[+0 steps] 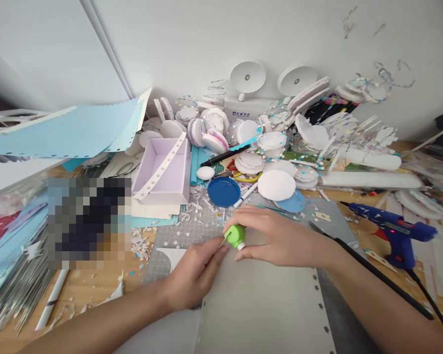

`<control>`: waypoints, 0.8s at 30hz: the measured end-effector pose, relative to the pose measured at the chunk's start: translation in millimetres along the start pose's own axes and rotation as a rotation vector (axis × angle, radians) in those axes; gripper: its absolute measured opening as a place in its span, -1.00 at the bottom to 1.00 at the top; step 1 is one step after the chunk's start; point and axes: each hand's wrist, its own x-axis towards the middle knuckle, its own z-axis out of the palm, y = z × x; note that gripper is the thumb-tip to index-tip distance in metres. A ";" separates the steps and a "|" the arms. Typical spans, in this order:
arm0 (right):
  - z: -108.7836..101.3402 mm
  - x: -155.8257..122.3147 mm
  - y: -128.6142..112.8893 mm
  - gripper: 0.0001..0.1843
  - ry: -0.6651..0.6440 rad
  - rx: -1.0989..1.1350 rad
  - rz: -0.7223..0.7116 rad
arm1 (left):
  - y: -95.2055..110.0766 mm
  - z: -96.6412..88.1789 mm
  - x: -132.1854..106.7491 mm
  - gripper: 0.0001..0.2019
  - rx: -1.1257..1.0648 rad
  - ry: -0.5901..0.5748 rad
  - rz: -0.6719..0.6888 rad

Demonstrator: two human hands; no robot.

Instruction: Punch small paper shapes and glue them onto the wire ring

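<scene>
My right hand [276,238] is closed around a small green dispenser with a white tip [237,236], thumb and fingers gripping it. It rests on the top edge of a grey sheet of card [258,305] lying on a grey cutting mat [206,216]. My left hand [195,269] lies on the card's left edge, its fingers pinched together right at the green dispenser; what they pinch is too small to make out.
A blue hot-glue gun [391,231] with a black cable stands at the right. Behind the mat lie a blue round lid [223,191], white foam discs [276,185], a pale purple box [164,169], blue paper sheets [70,130] and scattered paper scraps. Stacks of paper fill the left edge.
</scene>
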 end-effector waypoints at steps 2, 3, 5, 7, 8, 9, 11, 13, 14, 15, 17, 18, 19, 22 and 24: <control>-0.6 0.5 0.7 -0.68 0.000 0.015 0.019 | 0.4 0.1 -0.3 -0.77 0.003 -0.001 0.000; -0.9 0.7 0.9 -0.64 0.000 0.019 0.031 | 0.6 0.1 -0.4 -0.77 0.007 0.000 0.002; -1.8 0.9 0.9 -0.59 0.000 0.023 0.048 | 1.3 0.1 -0.6 -0.77 0.014 0.000 0.005; -3.2 0.9 0.6 -0.60 -0.002 0.031 0.044 | 2.1 -0.4 -0.5 -0.77 0.014 -0.003 0.004; -4.0 0.7 0.4 -0.62 -0.007 0.036 0.038 | 2.4 -0.7 -0.4 -0.76 0.011 -0.008 0.003; -4.8 0.4 0.3 -0.63 -0.014 0.043 0.027 | 2.8 -1.0 -0.2 -0.76 0.008 -0.013 0.000; -5.9 -0.5 0.5 -0.64 -0.029 0.054 -0.002 | 3.5 -1.7 0.2 -0.75 0.008 -0.018 -0.001; -5.6 -1.2 1.1 -0.69 -0.030 0.057 -0.035 | 4.3 -2.3 0.7 -0.75 0.009 -0.017 0.004; -4.9 -1.3 1.5 -0.73 -0.021 0.053 -0.047 | 4.7 -2.5 1.0 -0.75 0.008 -0.012 0.008; -3.8 -1.3 1.7 -0.76 -0.006 0.041 -0.055 | 5.1 -2.6 1.3 -0.75 0.008 -0.009 0.012; -1.2 -0.6 1.9 -0.81 0.027 -0.001 -0.073 | 5.2 -2.5 1.8 -0.76 0.009 -0.001 0.020; 0.1 -0.2 1.8 -0.81 0.045 -0.028 -0.083 | 4.9 -2.2 2.0 -0.76 0.012 0.001 0.021; 1.2 0.3 1.6 -0.81 0.058 -0.052 -0.096 | 4.5 -1.8 1.9 -0.76 0.016 -0.001 0.023; 3.2 1.4 0.5 -0.82 0.095 -0.106 -0.124 | 4.1 -0.8 0.6 -0.75 0.037 -0.005 0.026; 3.8 1.5 -0.7 -0.83 0.113 -0.129 -0.124 | 7.5 -2.1 -0.5 -0.76 0.074 0.009 0.018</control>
